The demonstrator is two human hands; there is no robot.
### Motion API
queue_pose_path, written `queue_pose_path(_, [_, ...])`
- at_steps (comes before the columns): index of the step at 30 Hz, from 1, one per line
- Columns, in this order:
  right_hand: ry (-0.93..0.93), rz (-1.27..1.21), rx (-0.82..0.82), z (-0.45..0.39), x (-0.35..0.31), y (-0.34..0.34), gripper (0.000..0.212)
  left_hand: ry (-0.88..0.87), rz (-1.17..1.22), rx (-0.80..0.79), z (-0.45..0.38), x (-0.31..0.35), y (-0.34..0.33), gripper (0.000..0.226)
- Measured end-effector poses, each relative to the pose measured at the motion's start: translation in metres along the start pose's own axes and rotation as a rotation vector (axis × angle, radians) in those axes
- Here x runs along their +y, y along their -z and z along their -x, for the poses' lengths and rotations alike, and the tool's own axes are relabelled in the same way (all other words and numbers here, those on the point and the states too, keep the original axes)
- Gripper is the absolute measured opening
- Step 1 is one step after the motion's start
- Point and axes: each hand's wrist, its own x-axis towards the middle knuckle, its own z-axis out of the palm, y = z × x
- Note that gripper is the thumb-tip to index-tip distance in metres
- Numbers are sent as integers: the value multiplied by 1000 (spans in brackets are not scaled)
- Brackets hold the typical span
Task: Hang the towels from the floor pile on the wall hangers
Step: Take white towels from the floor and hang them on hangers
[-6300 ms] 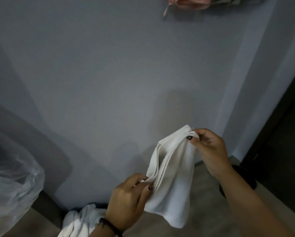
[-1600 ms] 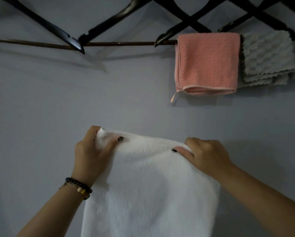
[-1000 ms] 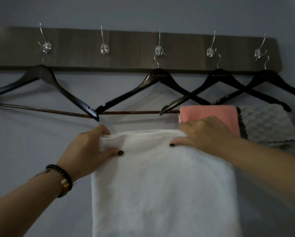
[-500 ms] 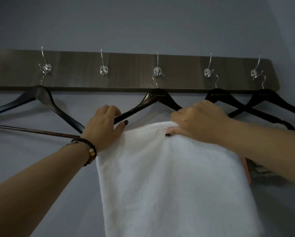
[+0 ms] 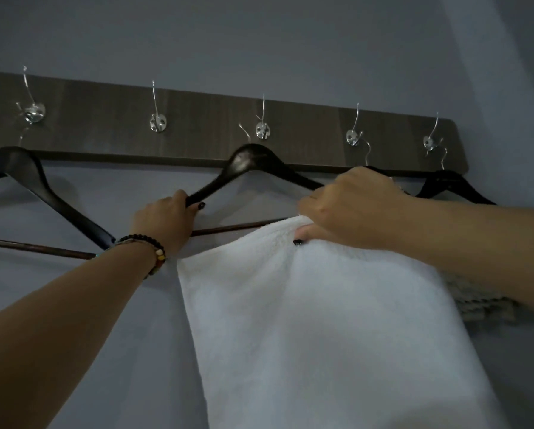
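A white towel [image 5: 321, 320] hangs down in front of me below a black hanger [image 5: 253, 162] on the middle wall hook. My left hand [image 5: 163, 224] grips the left arm of that hanger near its end. My right hand [image 5: 349, 209] pinches the towel's top edge and holds it up against the hanger's brown crossbar [image 5: 237, 226]. The towel's left corner sags beneath my left wrist. Whether the edge has passed over the bar is hidden by my right hand.
A dark wooden hook board [image 5: 197, 125] with several metal hooks runs across the grey wall. Another black hanger [image 5: 36, 184] hangs at the left, and more hang at the right [image 5: 451, 184]. A grey textured towel [image 5: 482, 308] shows below my right forearm.
My left hand let go of the towel's left corner and took hold of the hanger's arm. My right hand lifted the towel's edge up to the crossbar. The view tilted upward.
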Motion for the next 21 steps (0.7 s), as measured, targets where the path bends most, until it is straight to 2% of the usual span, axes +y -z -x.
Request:
queue_pose_path(4, [-9, -7, 0, -1, 8, 3, 50, 133, 107, 79, -9, -18, 15, 37])
queue_pose_path(8, [-6, -51, 68, -5, 9, 3, 57, 141, 127, 195, 0, -43, 36, 38])
queue_pose_path(12, [2, -138, 206, -20, 11, 10, 54, 18, 93, 277, 24, -57, 61, 35])
queue_pose_path(15, [-23, -178, 276, -33, 15, 22, 53, -182, 67, 332, 44, -58, 81, 40])
queue_pose_path(18, [-70, -200, 330, -39, 17, 32, 51, -339, 53, 308, 59, -58, 105, 52])
queue_pose_path(21, [-144, -242, 369, -35, 20, 39, 49, -369, 40, 262, 75, -49, 131, 62])
